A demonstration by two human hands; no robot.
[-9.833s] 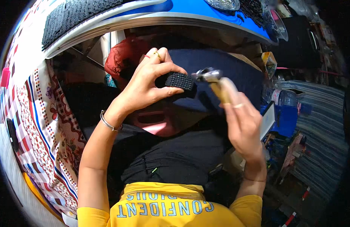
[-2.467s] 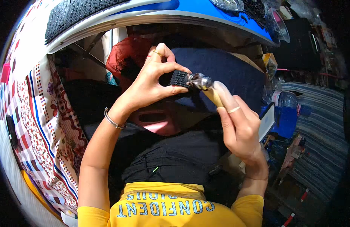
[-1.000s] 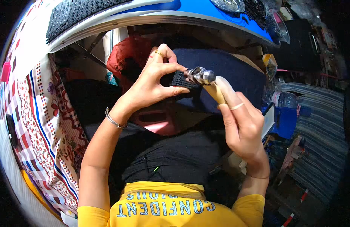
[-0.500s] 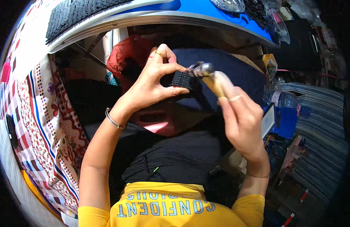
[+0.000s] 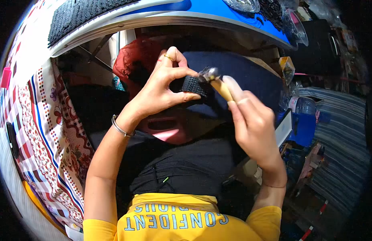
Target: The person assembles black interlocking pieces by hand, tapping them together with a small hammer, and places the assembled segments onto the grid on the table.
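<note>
Between the thumb and fingers of my left hand (image 5: 164, 82) is a small black block with a ridged, studded surface (image 5: 191, 84). A gold ring and a silver bangle are on that hand and wrist. My right hand (image 5: 254, 124) is closed round the wooden handle of a small hammer (image 5: 222, 89), the forefinger stretched along it. The shiny metal hammer head sits right by the block's far right edge, near my left fingertips. Whether head and block touch I cannot tell. Both hands are above my lap, in front of the blue table.
A blue table (image 5: 210, 9) with a metal edge spans the top. On it are a dark studded mat (image 5: 85, 18), a clear plastic dish (image 5: 242, 5) and loose black pieces (image 5: 271, 14). Patterned cloth (image 5: 53, 132) hangs at left; a water bottle (image 5: 304, 106) stands at right.
The hammer and my right hand have shifted slightly left, and the head has moved a little closer to the block. My left hand has barely moved.
</note>
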